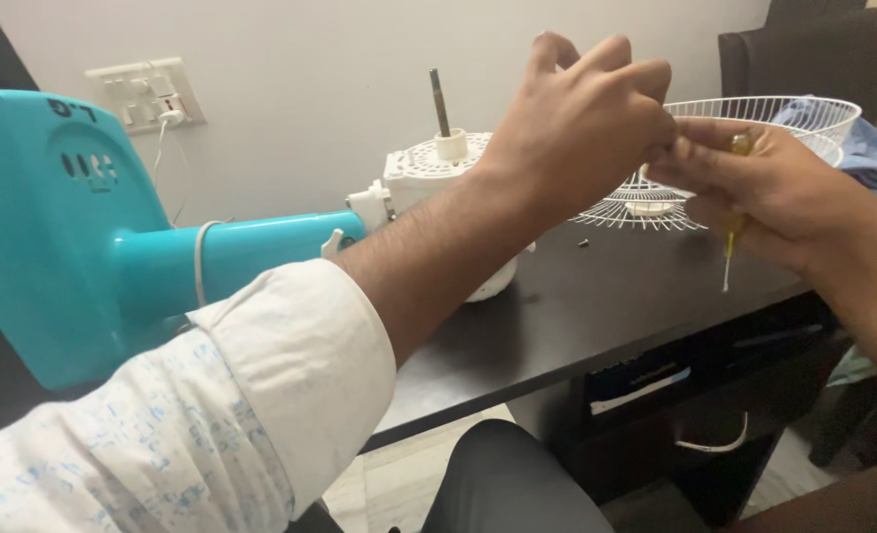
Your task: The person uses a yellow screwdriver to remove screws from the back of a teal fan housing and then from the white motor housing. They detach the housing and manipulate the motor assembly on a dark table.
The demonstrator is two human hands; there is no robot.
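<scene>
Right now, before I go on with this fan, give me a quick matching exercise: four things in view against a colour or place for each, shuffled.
Things:
1. fan stand
2. motor housing
3. wire guard
4. screwdriver

Descriptions:
A. yellow handle, held in the right hand
B. white, metal shaft pointing up
C. turquoise, at the left
D. white mesh, lying on the dark table behind the left hand

Pairs: 1-C, 2-B, 3-D, 4-A

A slim yellow-handled screwdriver hangs tip-down from the right hand, beside the white wire fan guard lying on the dark tabletop
</scene>
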